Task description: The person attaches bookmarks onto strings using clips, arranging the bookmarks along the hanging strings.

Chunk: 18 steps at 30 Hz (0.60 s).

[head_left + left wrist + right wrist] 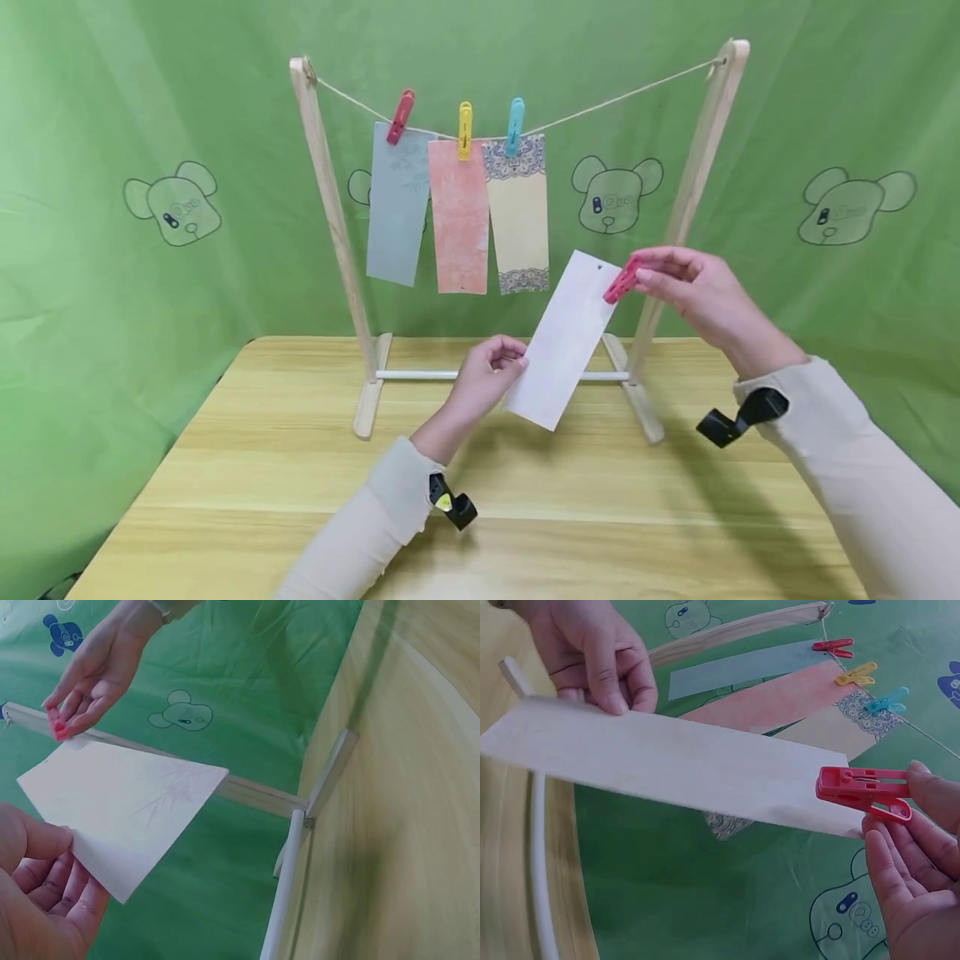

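Note:
A whitish paper strip (564, 343) is held tilted in the air before the wooden stand. My left hand (491, 371) pinches its left long edge between thumb and fingers; the right wrist view shows the thumb lying on the paper. My right hand (701, 300) grips a red clothespin (862, 791) by its handles, with the pin's nose at the strip's upper right corner. Whether the pin bites the paper is unclear. On the string (630, 98) hang a blue-grey strip (397, 208), a pink strip (460, 221) and a cream patterned strip (521, 217), under red, yellow and blue clothespins.
The stand's left post (333, 208) and right post (690, 192) rise from feet on the wooden table (225, 467). A white rod (416, 375) joins them low down. Green cloth (480, 33) with bear drawings hangs behind. Black cameras are strapped to both wrists.

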Available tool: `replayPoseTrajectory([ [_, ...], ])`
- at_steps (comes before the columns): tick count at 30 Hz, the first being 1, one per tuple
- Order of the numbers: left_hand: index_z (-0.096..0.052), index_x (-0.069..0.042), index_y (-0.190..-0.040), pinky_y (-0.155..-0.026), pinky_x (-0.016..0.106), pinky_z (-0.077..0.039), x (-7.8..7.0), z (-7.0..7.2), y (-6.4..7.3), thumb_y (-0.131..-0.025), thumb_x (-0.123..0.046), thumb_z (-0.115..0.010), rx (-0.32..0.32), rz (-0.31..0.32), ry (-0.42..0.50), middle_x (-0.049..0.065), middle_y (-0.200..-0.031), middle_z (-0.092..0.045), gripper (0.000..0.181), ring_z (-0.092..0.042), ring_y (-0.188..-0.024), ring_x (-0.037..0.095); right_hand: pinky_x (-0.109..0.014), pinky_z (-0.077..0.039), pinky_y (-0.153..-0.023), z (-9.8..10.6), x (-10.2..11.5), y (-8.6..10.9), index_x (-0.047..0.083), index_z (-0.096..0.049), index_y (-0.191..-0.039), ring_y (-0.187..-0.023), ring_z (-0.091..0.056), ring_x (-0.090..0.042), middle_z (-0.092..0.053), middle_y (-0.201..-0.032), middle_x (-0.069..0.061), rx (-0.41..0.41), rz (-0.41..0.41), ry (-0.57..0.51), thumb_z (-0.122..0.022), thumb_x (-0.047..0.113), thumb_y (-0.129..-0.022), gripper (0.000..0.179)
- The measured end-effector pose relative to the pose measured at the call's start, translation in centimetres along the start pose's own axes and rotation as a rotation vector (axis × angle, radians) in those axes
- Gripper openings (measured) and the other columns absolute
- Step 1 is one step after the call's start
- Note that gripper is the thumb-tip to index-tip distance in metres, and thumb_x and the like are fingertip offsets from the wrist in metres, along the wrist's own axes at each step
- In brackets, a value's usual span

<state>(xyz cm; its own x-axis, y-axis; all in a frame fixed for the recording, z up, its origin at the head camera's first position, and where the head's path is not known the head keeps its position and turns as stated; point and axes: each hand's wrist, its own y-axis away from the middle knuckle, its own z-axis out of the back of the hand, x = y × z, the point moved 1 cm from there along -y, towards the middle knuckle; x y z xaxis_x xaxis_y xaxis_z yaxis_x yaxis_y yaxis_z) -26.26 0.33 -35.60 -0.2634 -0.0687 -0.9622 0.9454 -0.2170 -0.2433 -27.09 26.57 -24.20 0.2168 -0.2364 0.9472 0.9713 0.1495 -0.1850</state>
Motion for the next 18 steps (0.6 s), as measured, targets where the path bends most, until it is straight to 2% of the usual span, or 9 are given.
replayPoseTrajectory([
  [2, -0.061, 0.006, -0.102, -0.074, 0.02, -0.045, -1.2, 0.0, 0.3, -0.087, 0.003, -0.059, -0.012, 0.002, 0.011, 0.012, -0.094, -0.062, 0.015, -0.052, -0.082, 0.01, -0.016, -0.051, -0.08, -0.1, 0.8, -0.5, 0.013, -0.064, -0.11, -0.088, -0.065, -0.009, -0.069, -0.096, 0.003, 0.008, -0.011, -0.152, -0.07, 0.015, -0.084, 0.026],
  [5, -0.062, 0.005, -0.1, -0.073, 0.021, -0.046, -1.8, 0.0, 0.0, -0.087, 0.003, -0.06, -0.058, -0.008, 0.024, 0.011, -0.091, -0.061, 0.014, -0.052, -0.08, 0.011, -0.019, -0.051, -0.083, -0.3, 1.9, -1.1, 0.009, -0.066, -0.105, -0.088, -0.066, -0.012, -0.069, -0.097, -0.002, 0.012, -0.021, -0.343, -0.073, 0.009, -0.08, 0.026],
  [8, -0.062, 0.004, -0.098, -0.071, 0.021, -0.046, -1.5, 0.0, -0.9, -0.086, 0.002, -0.061, -0.114, -0.031, 0.043, 0.009, -0.09, -0.062, 0.012, -0.053, -0.078, 0.011, -0.02, -0.051, -0.083, -0.4, 3.2, -1.7, 0.005, -0.066, -0.103, -0.087, -0.067, -0.014, -0.069, -0.095, -0.006, 0.012, -0.002, -0.432, -0.075, 0.005, -0.077, 0.028],
  [9, -0.063, 0.003, -0.098, -0.071, 0.02, -0.046, -1.2, -0.1, -1.4, -0.086, 0.002, -0.061, -0.133, -0.04, 0.041, 0.009, -0.089, -0.062, 0.012, -0.053, -0.078, 0.011, -0.02, -0.052, -0.082, -0.5, 3.7, -1.8, 0.004, -0.066, -0.103, -0.086, -0.067, -0.014, -0.069, -0.095, -0.006, 0.008, 0.006, -0.442, -0.075, 0.004, -0.077, 0.028],
  [18, -0.062, 0.004, -0.098, -0.075, 0.02, -0.048, -2.6, 0.0, -3.6, -0.086, 0.001, -0.062, -0.217, -0.149, 0.011, 0.015, -0.092, -0.064, 0.012, -0.055, -0.079, 0.01, -0.019, -0.053, -0.076, -0.9, 7.9, -3.7, 0.001, -0.064, -0.102, -0.081, -0.065, -0.014, -0.067, -0.091, -0.007, -0.11, 0.176, -0.376, -0.078, 0.003, -0.073, 0.033],
])
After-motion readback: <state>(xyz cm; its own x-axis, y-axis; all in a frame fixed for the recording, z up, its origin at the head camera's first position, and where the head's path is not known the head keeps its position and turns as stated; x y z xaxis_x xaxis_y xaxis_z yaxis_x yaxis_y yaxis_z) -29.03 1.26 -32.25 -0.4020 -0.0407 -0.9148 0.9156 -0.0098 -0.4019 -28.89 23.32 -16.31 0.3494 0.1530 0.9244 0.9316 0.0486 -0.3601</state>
